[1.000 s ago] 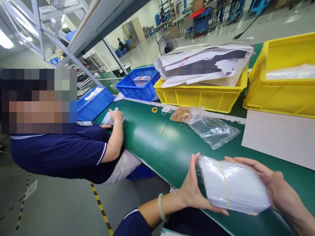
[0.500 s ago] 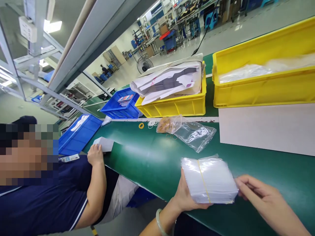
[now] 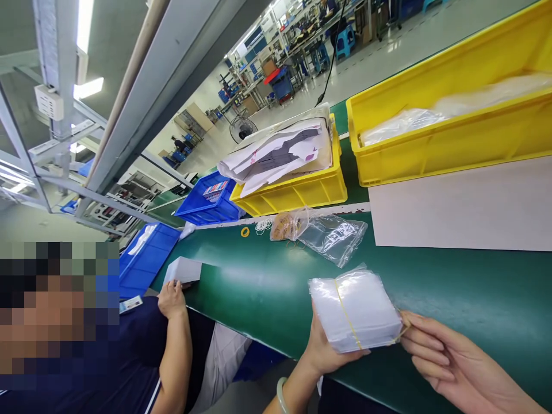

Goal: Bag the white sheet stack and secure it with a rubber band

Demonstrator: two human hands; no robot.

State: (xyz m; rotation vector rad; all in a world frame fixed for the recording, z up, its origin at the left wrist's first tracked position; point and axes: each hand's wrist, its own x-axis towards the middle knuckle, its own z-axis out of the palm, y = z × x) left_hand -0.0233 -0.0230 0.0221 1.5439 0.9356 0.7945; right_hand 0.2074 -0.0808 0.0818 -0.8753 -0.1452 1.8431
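Note:
A thick stack of clear plastic bags with white contents [image 3: 366, 310] rests in my left hand [image 3: 324, 345], whose fingers are wrapped under and around its left side. One yellow rubber band [image 3: 347, 313] runs across the stack, left of its middle. At the stack's right end, my right hand [image 3: 444, 356] pinches a second yellowish band [image 3: 404, 330] between thumb and forefinger, close against the corner. The other fingers of that hand are loosely curled. Behind the stack lies a clear zip bag [image 3: 334, 236] with rubber bands bunched in its left end.
A co-worker sits at the left, one hand [image 3: 172, 298] on a white block-shaped stack [image 3: 184, 270]. Yellow bins [image 3: 293, 198] and blue bins [image 3: 207, 213] line the bench's far side. A white board [image 3: 466, 207] lies at the right. Loose bands [image 3: 245, 232] lie by the far strip.
My view has turned slightly, shifting the bins left. The yellowish band at the stack's right end now shows in my right hand's pinch, and that hand has rotated.

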